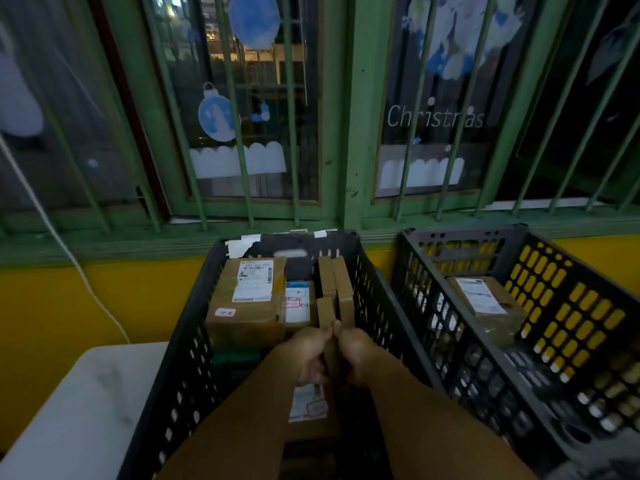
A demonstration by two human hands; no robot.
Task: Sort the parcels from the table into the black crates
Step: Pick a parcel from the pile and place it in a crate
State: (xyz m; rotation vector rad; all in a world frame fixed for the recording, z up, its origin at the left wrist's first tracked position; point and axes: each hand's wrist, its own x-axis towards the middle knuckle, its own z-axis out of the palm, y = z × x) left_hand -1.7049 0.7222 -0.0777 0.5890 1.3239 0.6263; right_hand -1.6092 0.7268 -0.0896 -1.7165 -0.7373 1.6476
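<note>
At the lower left corner of the view, a white table [79, 403] shows only its bare near end, cut off by the frame edge. A white cord [52, 233] slants down the yellow wall behind it.

Just right of the table stands the nearer black crate [180, 375], strips of white tape on its far rim. Against its far-left wall lies a large brown parcel [246, 299] with a white label on top and a small red-edged sticker near its front edge. Beside it, lower down, sits a smaller labelled parcel [298, 303] with red marks on its label. Toward the crate's right wall several thin flat parcels [341, 289] stand on edge, side by side. Over the near half of the crate, the left hand [308, 355] and right hand [356, 355] both have fingers curled round the upper edge of an upright flat parcel [308, 407] (its label faces left), thumbs meeting at the top. The forearms hide what lies beneath; something dark green [235, 358] under the large parcel cannot be made out.

Further right, apart from the first, a second black crate [571, 327] holds one labelled brown parcel [485, 303] near its far side; more shapes show only dimly through the mesh wall (too dark to name). Its near right corner runs out of view.
</note>
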